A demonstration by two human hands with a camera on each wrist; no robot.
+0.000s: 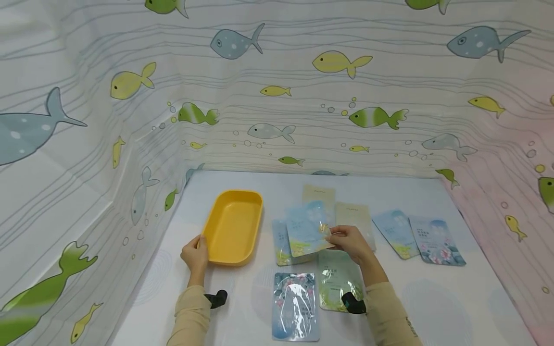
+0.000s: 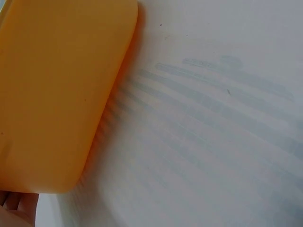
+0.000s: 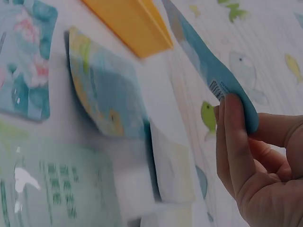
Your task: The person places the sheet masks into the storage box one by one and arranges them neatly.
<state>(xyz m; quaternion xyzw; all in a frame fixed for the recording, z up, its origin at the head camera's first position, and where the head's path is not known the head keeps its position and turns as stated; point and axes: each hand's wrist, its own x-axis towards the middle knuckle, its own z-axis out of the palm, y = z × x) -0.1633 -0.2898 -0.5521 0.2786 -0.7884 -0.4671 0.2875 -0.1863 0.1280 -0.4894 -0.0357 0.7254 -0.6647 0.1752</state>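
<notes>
A white table (image 1: 433,307) sits walled by a fish-print curtain (image 1: 303,72). At ten o'clock, the empty yellow tray (image 1: 233,226) is gripped by the left hand (image 1: 195,253). The right hand (image 1: 351,241) pinches a blue sachet (image 1: 306,228) at centre, above other sachets (image 1: 295,305).

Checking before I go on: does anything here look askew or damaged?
Nothing damaged or spilled. The flat foil sachets lie loosely, some overlapping; the right hand pinches a blue one, the left hand holds the empty yellow plastic tray.

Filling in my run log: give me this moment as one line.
left hand: grips yellow tray rim | right hand: pinches blue sachet, lifted off table | other sachets: lying flat
</notes>
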